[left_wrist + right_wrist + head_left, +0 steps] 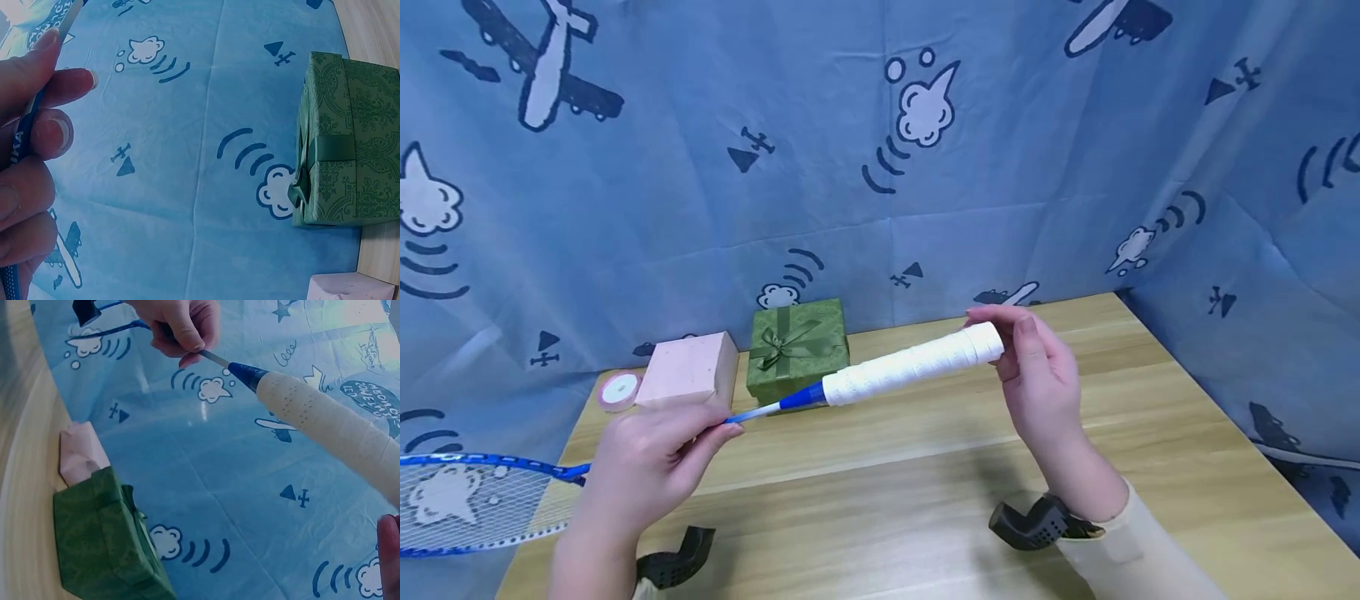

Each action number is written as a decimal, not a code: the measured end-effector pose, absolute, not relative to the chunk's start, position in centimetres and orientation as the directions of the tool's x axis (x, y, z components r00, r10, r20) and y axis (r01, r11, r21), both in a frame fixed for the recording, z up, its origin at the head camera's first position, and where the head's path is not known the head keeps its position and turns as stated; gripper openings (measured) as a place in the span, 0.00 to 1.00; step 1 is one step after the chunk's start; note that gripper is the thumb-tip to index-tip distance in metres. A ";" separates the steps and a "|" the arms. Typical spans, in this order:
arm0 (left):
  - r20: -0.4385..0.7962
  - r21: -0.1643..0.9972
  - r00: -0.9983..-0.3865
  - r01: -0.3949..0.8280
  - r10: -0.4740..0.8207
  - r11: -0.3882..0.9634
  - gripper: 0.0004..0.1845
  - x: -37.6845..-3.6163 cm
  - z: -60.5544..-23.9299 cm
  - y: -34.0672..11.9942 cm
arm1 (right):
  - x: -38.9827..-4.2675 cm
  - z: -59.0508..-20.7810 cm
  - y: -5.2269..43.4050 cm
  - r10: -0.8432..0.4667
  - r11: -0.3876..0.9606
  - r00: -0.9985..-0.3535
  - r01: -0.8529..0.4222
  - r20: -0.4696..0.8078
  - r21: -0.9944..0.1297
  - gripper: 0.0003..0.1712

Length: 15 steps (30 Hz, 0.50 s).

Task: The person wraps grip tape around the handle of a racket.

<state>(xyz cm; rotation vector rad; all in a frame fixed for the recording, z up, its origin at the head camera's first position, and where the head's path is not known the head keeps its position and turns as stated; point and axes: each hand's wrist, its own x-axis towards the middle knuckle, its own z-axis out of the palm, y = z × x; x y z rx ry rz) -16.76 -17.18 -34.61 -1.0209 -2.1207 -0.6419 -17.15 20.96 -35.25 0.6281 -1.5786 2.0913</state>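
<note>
The left hand (643,462) pinches the racket (820,390) by its thin blue shaft; the right hand (1037,379) curls its fingers round the butt of the white, dimpled grip. The racket hangs above the wooden table (925,483), its strung head past the left edge. Bare boards lie near and right. Far left stand a green ribboned box (797,348), a pink block (688,369) and a tape roll (618,390).

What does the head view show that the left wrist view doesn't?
Only the head view shows the right hand at the end of the white-wrapped handle, the racket head, the tape roll and the wooden table. Only the left wrist view shows the fingernails close up. Both show the left hand pinching the blue shaft, the green gift box and the pink box.
</note>
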 end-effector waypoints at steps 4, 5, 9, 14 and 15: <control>0.732 0.157 -0.482 0.807 0.482 0.569 0.20 -16.9 -34.6 -17.2 | -17.1 -35.2 20.8 0.094 -0.237 -0.810 -0.582 0.578 -0.778 0.20; 0.722 0.167 -0.492 0.806 0.486 0.568 0.20 -16.9 -34.6 -17.3 | -17.1 -35.1 20.7 0.095 -0.242 -0.810 -0.583 0.579 -0.776 0.20; 0.683 0.192 -0.531 0.794 0.502 0.577 0.20 -16.9 -34.5 -17.5 | -17.2 -34.9 20.5 0.138 -0.219 -0.802 -0.596 0.581 -0.772 0.20; 0.645 0.157 -0.555 0.769 0.525 0.620 0.14 -17.2 -35.0 -17.6 | -17.3 -34.8 20.2 0.157 -0.045 -0.750 -0.656 0.643 -0.754 0.17; 0.637 0.154 -0.560 0.766 0.530 0.624 0.12 -17.2 -35.1 -17.5 | -17.4 -34.9 20.2 0.139 0.045 -0.725 -0.676 0.674 -0.736 0.15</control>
